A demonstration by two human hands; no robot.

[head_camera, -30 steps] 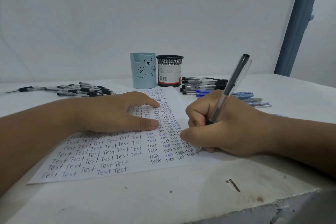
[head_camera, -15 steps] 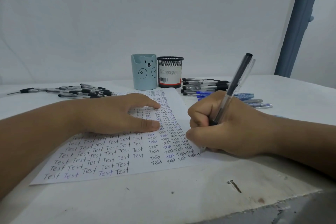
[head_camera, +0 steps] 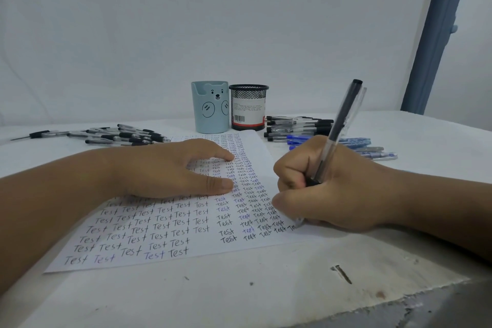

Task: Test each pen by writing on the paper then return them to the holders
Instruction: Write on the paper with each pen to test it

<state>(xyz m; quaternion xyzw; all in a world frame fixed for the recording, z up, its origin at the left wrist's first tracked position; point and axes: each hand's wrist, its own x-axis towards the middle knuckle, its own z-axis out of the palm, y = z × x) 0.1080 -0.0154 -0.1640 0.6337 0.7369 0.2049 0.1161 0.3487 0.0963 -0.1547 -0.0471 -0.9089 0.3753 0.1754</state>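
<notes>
A white table [head_camera: 239, 298] carries everything, and on it one sheet of paper [head_camera: 149, 255] lies under both hands, covered with rows of the word "Test" in black and blue ink. The left hand [head_camera: 170, 168] rests flat on the upper middle of the sheet, fingers straight and spread, thumb stretched toward the other hand. The right hand [head_camera: 327, 186] is curled tight around one clear pen [head_camera: 335, 136] with a black cap end; the pen leans up and away from the wrist, and its tip touches the sheet's lower right edge, just beside the last written word. Beyond the hands, between them, stand two holders touching side by side: a pale blue cup [head_camera: 210, 108] with a bear face and a black mesh cup [head_camera: 249, 108] with a label. Beyond the left hand lies a loose heap of black pens [head_camera: 125, 136], too overlapped to count. Beyond the right hand lies a second group of black and blue pens [head_camera: 300, 128], likewise too overlapped to count.
</notes>
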